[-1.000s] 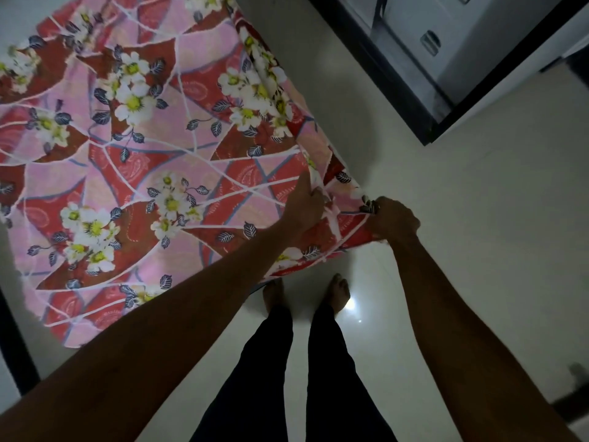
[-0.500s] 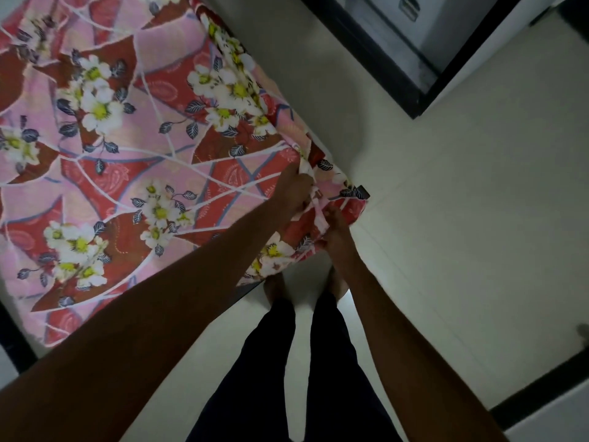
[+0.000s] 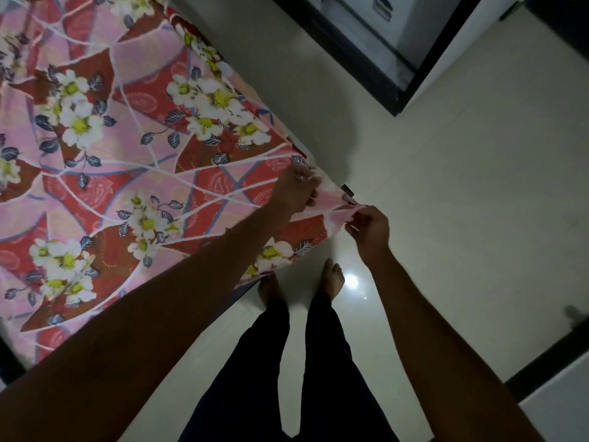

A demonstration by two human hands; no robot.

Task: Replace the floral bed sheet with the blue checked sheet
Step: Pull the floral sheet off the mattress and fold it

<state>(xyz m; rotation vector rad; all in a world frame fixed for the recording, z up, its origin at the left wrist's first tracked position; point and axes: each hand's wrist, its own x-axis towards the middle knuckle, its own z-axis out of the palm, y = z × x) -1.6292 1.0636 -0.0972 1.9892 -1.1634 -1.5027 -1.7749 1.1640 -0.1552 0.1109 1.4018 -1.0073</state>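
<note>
Both my arms reach out, my left hand [image 3: 294,191] gripping the floral bed sheet [image 3: 134,173] at its corner while my right hand [image 3: 369,231] pinches its edge.

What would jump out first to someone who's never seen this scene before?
The pink and red floral bed sheet with white flowers fills the left of the view. At its near corner, the left hand grips the fabric while the right hand pinches the sheet's edge just off the bed. Below them, bare feet stand on a glossy pale floor.
</note>
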